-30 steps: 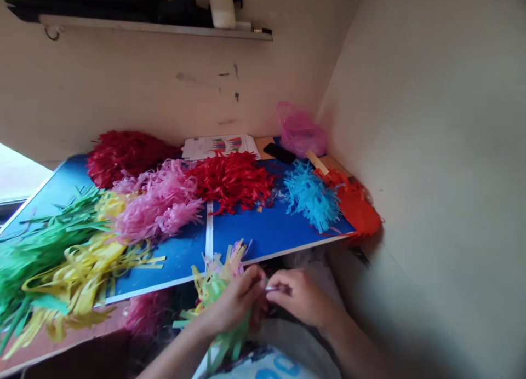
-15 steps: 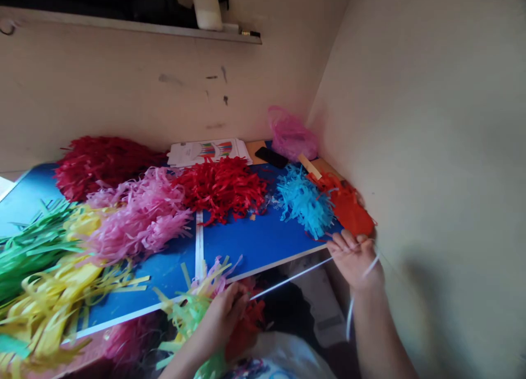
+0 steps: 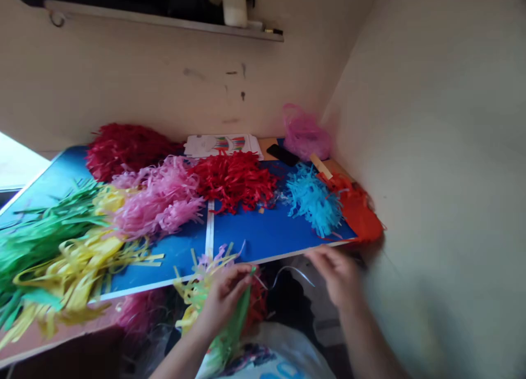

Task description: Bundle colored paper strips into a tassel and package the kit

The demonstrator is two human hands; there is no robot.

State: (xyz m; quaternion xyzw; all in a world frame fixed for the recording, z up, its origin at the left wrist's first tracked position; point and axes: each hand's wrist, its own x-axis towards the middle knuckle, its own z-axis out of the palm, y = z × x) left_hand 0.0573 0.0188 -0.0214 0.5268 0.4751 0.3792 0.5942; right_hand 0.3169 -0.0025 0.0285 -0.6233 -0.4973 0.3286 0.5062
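My left hand (image 3: 230, 291) is closed in a pinch on the top of a green streamer bundle (image 3: 238, 324) above my lap. A thin white ribbon (image 3: 292, 268) comes out by its fingertips, and its free end curls to the right. Yellow, pale green and pink fringe (image 3: 191, 297) hangs beside that hand, with some orange fringe (image 3: 258, 302) on the other side. My right hand (image 3: 339, 275), a little blurred, is just off the table's front edge, apart from the ribbon. Its fingers stretch leftward, and I see nothing in them.
On the blue table (image 3: 246, 234) lie fringe bunches in green (image 3: 49, 236), yellow (image 3: 82, 264), pink (image 3: 160, 198), red (image 3: 238, 182), dark red (image 3: 127, 149), light blue (image 3: 314, 198) and orange (image 3: 361, 212). Printed sheets (image 3: 222, 144), a phone (image 3: 282, 155) and a pink plastic bag (image 3: 306, 135) lie behind. A wall rises at right.
My right hand has let go of the ribbon, which was taut between both hands and now curls loose from my left hand. The view has shifted left.
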